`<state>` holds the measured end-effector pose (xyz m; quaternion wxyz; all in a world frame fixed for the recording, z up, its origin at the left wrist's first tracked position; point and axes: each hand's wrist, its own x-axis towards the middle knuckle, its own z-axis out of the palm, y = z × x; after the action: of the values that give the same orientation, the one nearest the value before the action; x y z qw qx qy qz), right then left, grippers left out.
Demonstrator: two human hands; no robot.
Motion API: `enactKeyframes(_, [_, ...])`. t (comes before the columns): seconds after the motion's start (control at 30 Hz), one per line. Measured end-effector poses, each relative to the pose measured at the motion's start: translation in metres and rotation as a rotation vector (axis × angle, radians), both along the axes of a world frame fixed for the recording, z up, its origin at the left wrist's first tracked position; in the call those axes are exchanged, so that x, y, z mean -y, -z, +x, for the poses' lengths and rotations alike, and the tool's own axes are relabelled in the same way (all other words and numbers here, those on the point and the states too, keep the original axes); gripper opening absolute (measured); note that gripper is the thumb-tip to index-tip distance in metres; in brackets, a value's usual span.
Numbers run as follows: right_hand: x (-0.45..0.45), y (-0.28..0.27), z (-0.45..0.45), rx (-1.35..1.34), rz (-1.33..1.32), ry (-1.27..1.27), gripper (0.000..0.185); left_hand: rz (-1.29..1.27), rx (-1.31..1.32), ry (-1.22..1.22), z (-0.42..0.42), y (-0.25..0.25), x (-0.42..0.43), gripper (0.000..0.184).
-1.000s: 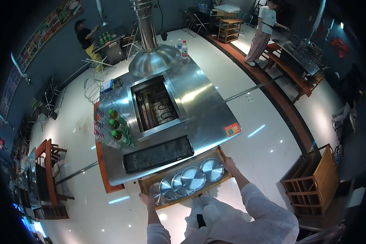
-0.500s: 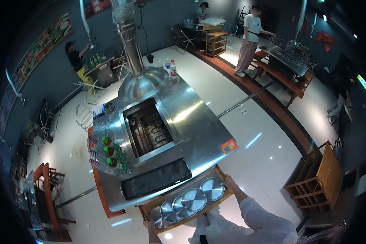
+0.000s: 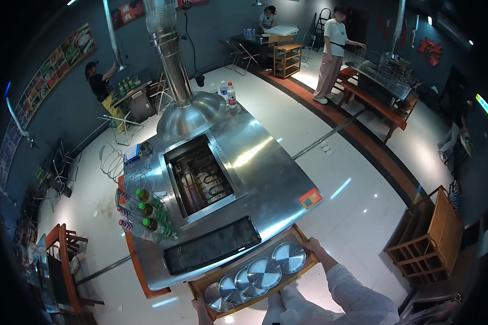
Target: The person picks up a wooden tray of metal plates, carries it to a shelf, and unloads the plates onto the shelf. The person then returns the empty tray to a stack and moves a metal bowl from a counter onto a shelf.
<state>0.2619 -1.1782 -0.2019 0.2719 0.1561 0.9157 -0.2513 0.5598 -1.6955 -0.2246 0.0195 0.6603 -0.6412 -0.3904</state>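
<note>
A long, shallow wooden tray (image 3: 305, 269) spans the space between my body and the near edge of the steel table. Several round metal plates (image 3: 264, 272) lie in it, some overlapping. At its right end, my right hand (image 3: 312, 245) is closed around the rim. My left hand (image 3: 197, 305) grips the opposite end near the bottom of the view, its fingers partly hidden. Just beyond the tray, a black rectangular pan (image 3: 212, 245) rests on the table. Whether the tray touches the table edge, I cannot tell.
The steel table (image 3: 271, 187) has a sunken grill (image 3: 199, 174) under a metal exhaust hood (image 3: 192, 115). Green-capped bottles (image 3: 151, 209) crowd its left side. A wooden shelf cart (image 3: 425, 238) stands at right. Other people, including one in a white shirt (image 3: 335, 40), stand farther back.
The view has shifted slightly, so the table, tray and hands appear a little lower. Both hands keep their hold on the tray, and the plates keep their arrangement.
</note>
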Motion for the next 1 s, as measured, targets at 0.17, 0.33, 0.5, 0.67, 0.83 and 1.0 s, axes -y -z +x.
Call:
enactKeyframes(0.17, [-0.001,0.01,0.007,-0.112,-0.093,0.123,0.041,0.018,-0.134,-0.09,0.011,0.019,0.013,0.044])
enactKeyframes(0.33, [-0.008,0.034,0.009,-0.227,-0.081,0.124,0.037,0.111,-0.299,-0.032,0.028,0.043,0.026,0.033])
enactKeyframes(0.5, [-0.007,0.031,0.009,-0.222,-0.071,0.104,0.042,0.096,-0.386,-0.085,0.03,0.047,0.022,0.031])
enactKeyframes(0.67, [-0.013,0.039,0.007,-0.187,-0.06,0.074,0.042,0.069,-0.321,-0.099,0.02,0.026,0.007,0.03])
enactKeyframes(0.83, [-0.014,0.035,0.004,-0.15,-0.047,0.043,0.042,0.09,-0.325,-0.123,0.023,0.025,0.009,0.027])
enactKeyframes(1.0, [-0.012,0.033,0.007,-0.184,0.012,0.021,0.041,0.066,-0.329,-0.09,0.032,0.035,0.014,0.026])
